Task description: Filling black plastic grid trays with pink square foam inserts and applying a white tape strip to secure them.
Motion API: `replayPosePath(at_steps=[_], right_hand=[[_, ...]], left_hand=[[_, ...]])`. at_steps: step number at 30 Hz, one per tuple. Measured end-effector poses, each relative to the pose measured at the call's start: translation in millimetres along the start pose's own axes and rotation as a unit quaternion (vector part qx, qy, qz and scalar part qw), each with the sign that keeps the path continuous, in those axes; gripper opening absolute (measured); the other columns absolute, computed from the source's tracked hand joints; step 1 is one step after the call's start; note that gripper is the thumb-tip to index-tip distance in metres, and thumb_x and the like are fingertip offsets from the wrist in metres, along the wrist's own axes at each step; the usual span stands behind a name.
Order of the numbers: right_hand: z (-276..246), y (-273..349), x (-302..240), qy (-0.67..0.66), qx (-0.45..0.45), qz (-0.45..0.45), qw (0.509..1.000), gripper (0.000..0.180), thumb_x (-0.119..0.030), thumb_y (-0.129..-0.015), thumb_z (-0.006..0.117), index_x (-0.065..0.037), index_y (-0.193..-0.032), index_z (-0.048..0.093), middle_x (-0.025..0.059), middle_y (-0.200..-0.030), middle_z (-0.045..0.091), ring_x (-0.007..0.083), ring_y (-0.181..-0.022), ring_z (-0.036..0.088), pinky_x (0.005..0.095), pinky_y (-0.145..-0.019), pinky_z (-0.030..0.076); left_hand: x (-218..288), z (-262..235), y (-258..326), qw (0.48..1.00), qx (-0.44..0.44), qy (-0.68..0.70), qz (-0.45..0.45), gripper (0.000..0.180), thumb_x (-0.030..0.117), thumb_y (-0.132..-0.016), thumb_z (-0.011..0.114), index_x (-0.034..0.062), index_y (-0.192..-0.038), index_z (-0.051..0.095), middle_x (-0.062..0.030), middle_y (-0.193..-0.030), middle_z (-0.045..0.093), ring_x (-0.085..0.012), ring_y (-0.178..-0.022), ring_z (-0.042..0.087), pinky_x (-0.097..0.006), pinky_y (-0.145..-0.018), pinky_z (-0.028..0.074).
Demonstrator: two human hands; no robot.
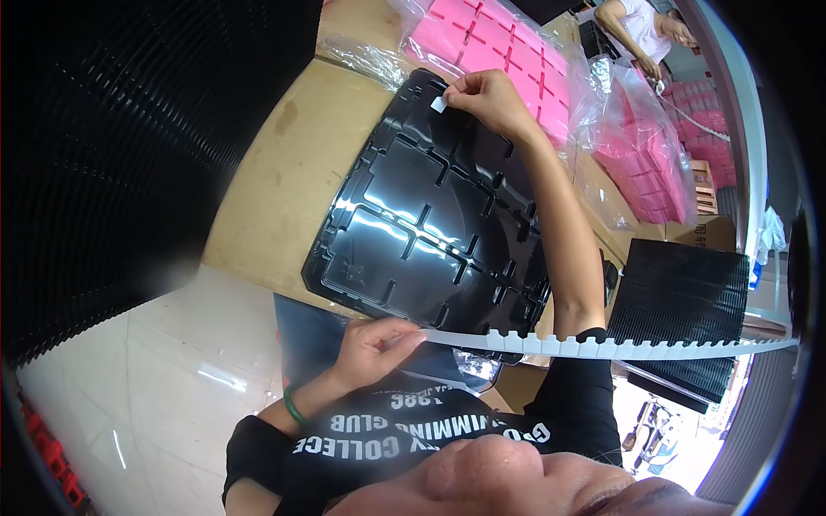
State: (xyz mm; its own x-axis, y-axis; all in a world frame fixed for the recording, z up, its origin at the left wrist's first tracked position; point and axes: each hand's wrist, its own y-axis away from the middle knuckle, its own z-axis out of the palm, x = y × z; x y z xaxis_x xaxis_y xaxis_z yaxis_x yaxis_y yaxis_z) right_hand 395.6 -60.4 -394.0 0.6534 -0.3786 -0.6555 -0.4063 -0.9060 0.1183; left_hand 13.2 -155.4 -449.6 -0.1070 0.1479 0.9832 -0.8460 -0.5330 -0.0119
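A black plastic tray (379, 202) with raised dividing ribs lies on brown cardboard before me. At its far end my right hand (486, 99) is closed in a pinch on a small white label (439, 104). That label is over the tray's corner area; whether it touches the plastic I cannot tell. Near the tray's close edge my left hand (379, 348), with a green bangle (293, 408) on the wrist, pinches the end of a long white label strip (551, 346). The strip runs off to the right, and one edge of its right part is notched.
Stacked black trays (112, 129) rise like a wall on the left. Pink trays (495, 52) in clear plastic are beyond the tray, and more wrapped pink trays (641, 168) stand right. Another black stack (684, 288) sits at right. A co-worker (641, 34) is at far right.
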Motion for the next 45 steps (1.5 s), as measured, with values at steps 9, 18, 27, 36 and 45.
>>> replayPosePath(at_steps=[9,18,27,36,45], right_hand=[[8,1,-22,0.153,0.044,-0.048,0.986,0.015,-0.015,-0.074,0.073,-0.001,-0.08,0.075,0.0119,-0.074,0.072,0.0212,-0.07,0.068,0.0344,-0.07,0.053],[2,6,-24,0.135,0.023,-0.087,0.987,0.014,-0.014,-0.073,0.073,-0.002,-0.08,0.074,0.0149,-0.075,0.072,0.0271,-0.071,0.07,0.0373,-0.072,0.055],[10,11,-27,0.11,0.049,-0.044,0.992,0.015,-0.013,-0.074,0.074,-0.002,-0.083,0.075,0.0103,-0.073,0.072,0.0185,-0.068,0.068,0.0315,-0.07,0.054],[13,24,-27,0.052,0.021,-0.065,0.996,0.012,-0.011,-0.079,0.074,-0.001,-0.085,0.075,0.0049,-0.074,0.071,0.0102,-0.069,0.064,0.0276,-0.068,0.052],[-55,196,-6,-0.192,0.099,0.032,0.976,0.015,-0.016,-0.094,0.064,-0.001,-0.089,0.065,-0.0003,-0.074,0.06,0.0074,-0.069,0.056,0.0236,-0.063,0.045]], left_hand=[[1,-1,0,1.0,-0.011,-0.004,-0.021,0.01,0.01,-0.087,0.074,0.0013,-0.092,0.073,-0.0058,-0.078,0.073,-0.0072,-0.062,0.064,-0.022,-0.056,0.048],[1,0,-2,1.0,-0.014,-0.006,-0.005,0.01,0.01,-0.087,0.074,0.0011,-0.092,0.073,-0.0062,-0.077,0.073,-0.0081,-0.061,0.064,-0.023,-0.055,0.049],[1,-2,-1,0.999,-0.014,-0.031,-0.011,0.011,0.011,-0.087,0.075,0.0011,-0.091,0.073,-0.0067,-0.077,0.073,-0.0085,-0.061,0.065,-0.023,-0.056,0.049],[5,-1,1,0.999,-0.019,-0.007,-0.027,0.01,0.01,-0.09,0.072,0.001,-0.094,0.074,-0.0066,-0.079,0.074,-0.0079,-0.068,0.068,-0.022,-0.061,0.052],[2,46,7,0.953,-0.302,0.002,-0.009,0.029,0.023,-0.094,0.068,0.0008,-0.113,0.069,-0.0115,-0.101,0.072,-0.0183,-0.086,0.07,-0.029,-0.076,0.054]])
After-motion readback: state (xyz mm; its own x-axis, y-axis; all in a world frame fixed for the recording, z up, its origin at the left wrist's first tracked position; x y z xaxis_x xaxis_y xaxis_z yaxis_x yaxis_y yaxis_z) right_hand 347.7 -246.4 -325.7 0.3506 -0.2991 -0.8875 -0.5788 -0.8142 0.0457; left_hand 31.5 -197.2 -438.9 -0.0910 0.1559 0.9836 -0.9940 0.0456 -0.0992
